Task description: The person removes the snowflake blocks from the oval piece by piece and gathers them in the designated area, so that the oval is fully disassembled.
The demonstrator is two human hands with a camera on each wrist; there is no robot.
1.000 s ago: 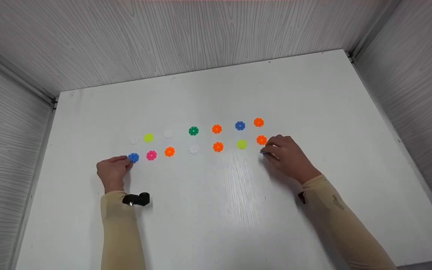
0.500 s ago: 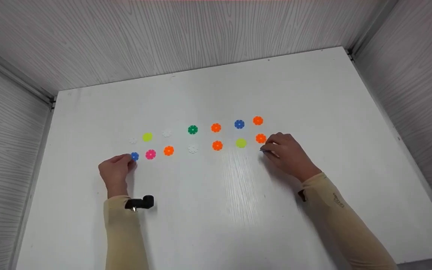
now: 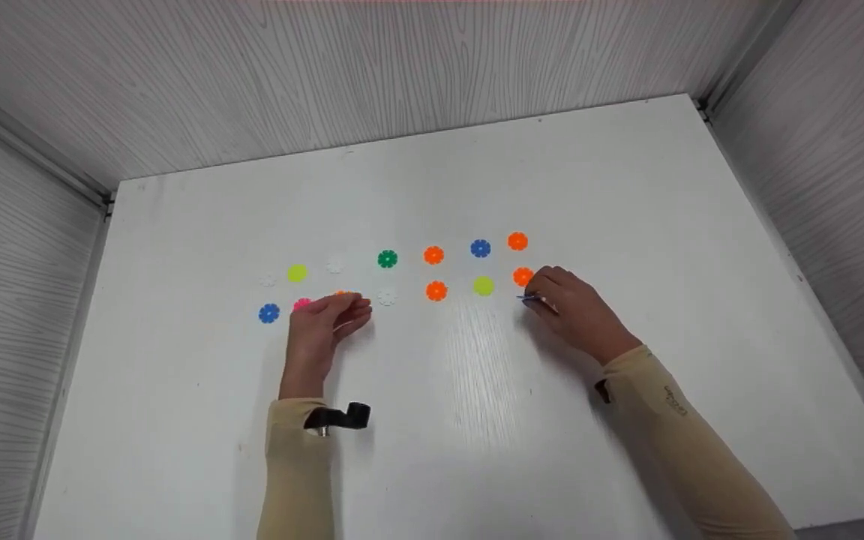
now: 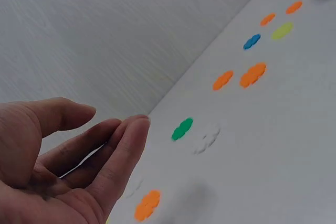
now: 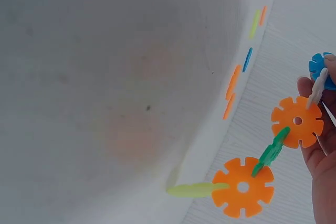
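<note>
My right hand pinches a chain of notched plastic discs. In the right wrist view the chain runs from a blue disc at the fingertips, through a white disc, an orange disc, a green disc and a second orange disc, to a yellow disc. My left hand, fingers loosely bent and thumb apart, holds nothing. It hovers over the front row, partly covering a pink disc and an orange disc. A blue disc lies to its left.
Two rows of loose discs cross the white table. The back row includes a green disc and a blue disc; the front row, a white disc and a yellow disc. Grey wood-grain panels enclose the table.
My left hand has left the blue disc at the row's left end and moved right over the pink and orange discs. That blue disc stays on the table. My right hand has barely moved.
</note>
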